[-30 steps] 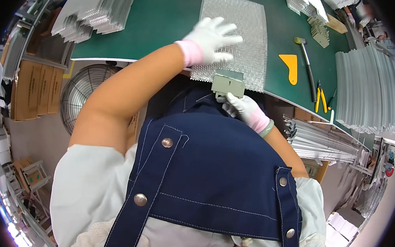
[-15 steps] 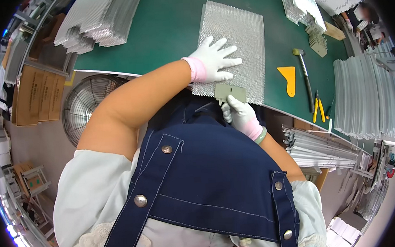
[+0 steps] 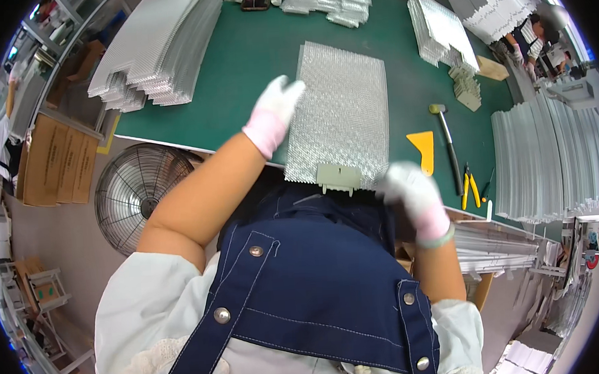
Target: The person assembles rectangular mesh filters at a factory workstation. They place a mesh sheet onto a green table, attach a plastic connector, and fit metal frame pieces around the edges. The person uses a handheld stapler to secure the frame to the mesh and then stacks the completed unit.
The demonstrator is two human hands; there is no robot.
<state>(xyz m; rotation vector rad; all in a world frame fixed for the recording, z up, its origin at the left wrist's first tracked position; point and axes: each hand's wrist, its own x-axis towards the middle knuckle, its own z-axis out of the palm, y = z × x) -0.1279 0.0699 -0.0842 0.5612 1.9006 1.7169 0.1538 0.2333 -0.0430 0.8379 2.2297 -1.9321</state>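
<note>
A silvery, finely textured mesh-like sheet (image 3: 342,102) lies on the green table top. At its near edge sits a small grey-green plate (image 3: 339,176) with short prongs pointing toward me; no hand is on it. Beside the sheet's left edge is my white-gloved left hand (image 3: 278,109), its fingers partly apart; whether the fingertips touch the sheet is unclear. My right hand (image 3: 413,190), also gloved, is smeared by motion just right of the plate, near the sheet's lower right corner. What its fingers do is hidden by the blur.
Stacks of silvery sheets (image 3: 154,45) stand at the far left and far right. Right of the sheet lie a yellow scraper (image 3: 424,150), a hammer (image 3: 446,137) and yellow-handled pliers (image 3: 470,189). More grey-green plates (image 3: 466,89) sit behind. A floor fan (image 3: 139,197) stands left.
My left hand has lifted off the middle of the sheet to its left edge. The right hand has let go of the grey-green plate and moved right. The view has shifted slightly.
</note>
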